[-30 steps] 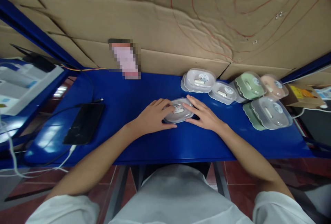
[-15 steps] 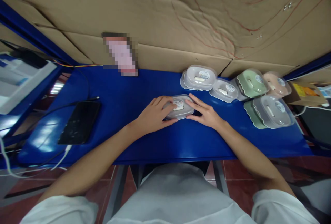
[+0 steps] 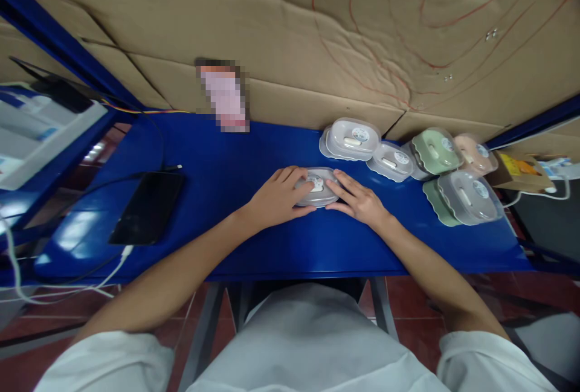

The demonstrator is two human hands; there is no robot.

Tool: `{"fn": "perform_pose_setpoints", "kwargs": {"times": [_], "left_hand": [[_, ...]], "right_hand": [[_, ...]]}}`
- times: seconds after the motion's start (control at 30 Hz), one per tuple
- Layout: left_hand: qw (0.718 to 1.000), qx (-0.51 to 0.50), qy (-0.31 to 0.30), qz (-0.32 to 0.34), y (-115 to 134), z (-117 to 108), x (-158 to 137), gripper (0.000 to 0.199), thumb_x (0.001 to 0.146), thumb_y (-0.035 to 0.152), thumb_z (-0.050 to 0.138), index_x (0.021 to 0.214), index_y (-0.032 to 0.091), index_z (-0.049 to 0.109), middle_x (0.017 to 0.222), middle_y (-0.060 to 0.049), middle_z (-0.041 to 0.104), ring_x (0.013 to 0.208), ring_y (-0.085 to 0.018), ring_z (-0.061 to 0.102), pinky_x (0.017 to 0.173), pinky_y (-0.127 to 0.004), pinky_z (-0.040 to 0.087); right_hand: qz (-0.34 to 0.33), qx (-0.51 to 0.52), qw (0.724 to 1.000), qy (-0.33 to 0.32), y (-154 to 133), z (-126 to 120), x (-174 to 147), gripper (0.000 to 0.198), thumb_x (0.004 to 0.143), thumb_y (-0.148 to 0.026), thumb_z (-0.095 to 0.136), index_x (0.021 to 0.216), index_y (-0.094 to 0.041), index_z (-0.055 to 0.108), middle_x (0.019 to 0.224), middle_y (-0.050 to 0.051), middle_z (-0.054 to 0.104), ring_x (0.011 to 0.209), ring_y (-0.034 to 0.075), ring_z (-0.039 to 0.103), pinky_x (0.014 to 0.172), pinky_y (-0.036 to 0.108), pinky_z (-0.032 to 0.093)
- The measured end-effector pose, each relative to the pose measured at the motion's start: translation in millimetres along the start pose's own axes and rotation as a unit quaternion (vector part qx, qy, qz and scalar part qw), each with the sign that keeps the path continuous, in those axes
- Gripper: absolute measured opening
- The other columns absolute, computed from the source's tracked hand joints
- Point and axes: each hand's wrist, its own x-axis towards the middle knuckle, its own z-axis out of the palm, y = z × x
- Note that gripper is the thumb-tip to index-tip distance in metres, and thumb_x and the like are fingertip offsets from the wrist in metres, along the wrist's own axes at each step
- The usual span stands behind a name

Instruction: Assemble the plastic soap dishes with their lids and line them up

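Observation:
A small grey lidded soap box (image 3: 322, 199) with a see-through cover and a round label lies on the blue table in front of me. My left hand (image 3: 278, 196) grips its left end, with the thumb along the near side and a finger over the label. On the right end, my right hand (image 3: 360, 200) has its fingers along the lid's edge and its thumb low at the near corner. Both hands are closed around the box, and the fingers cover parts of its rim.
Behind and right stand more soap boxes: a grey one (image 3: 354, 138), a smaller grey one (image 3: 390, 161), a green one (image 3: 435, 153), a pink one (image 3: 475, 155) and a clear-lidded one (image 3: 469, 199). A black tablet (image 3: 148, 208) with cables lies left. Cardboard (image 3: 281, 29) backs the table (image 3: 281, 253).
The camera view has shifted slightly. Both hands stay on the soap box; my right fingers now reach a little further over its right end.

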Motion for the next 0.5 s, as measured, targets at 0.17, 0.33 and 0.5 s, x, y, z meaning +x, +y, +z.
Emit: {"fn": "perform_pose_setpoints", "kwargs": {"times": [0.17,0.33,0.5], "left_hand": [[1.0,-0.012,0.003,-0.005,2.7,4.3,1.0,0.051,0.102,0.047,0.069,0.141,0.015,0.062,0.152,-0.025,0.057,0.142,-0.043,0.057,0.113,-0.058,0.052],[0.999,-0.042,-0.024,-0.023,3.0,8.0,1.0,0.067,0.107,0.046,0.06,0.166,0.021,0.039,0.176,-0.023,0.033,0.164,-0.042,0.033,0.126,-0.061,0.04],[0.994,-0.037,-0.046,-0.091,-5.3,-7.6,2.0,0.058,0.102,0.04,0.065,0.155,0.02,0.055,0.169,-0.021,0.046,0.157,-0.04,0.046,0.121,-0.056,0.047]], "right_hand": [[-0.01,-0.034,0.999,0.022,-0.6,4.0,-3.0,0.065,0.099,-0.048,0.074,0.159,-0.031,0.057,0.161,0.009,0.059,0.148,0.032,0.058,0.124,0.049,0.053],[-0.032,-0.037,0.999,0.025,1.0,4.6,0.0,0.075,0.104,-0.039,0.07,0.171,-0.034,0.038,0.17,0.01,0.048,0.154,0.031,0.052,0.126,0.05,0.051],[-0.043,-0.023,0.999,0.02,3.5,0.6,4.8,0.076,0.108,-0.041,0.063,0.174,-0.033,0.028,0.171,0.013,0.046,0.153,0.032,0.053,0.122,0.054,0.054]]}}
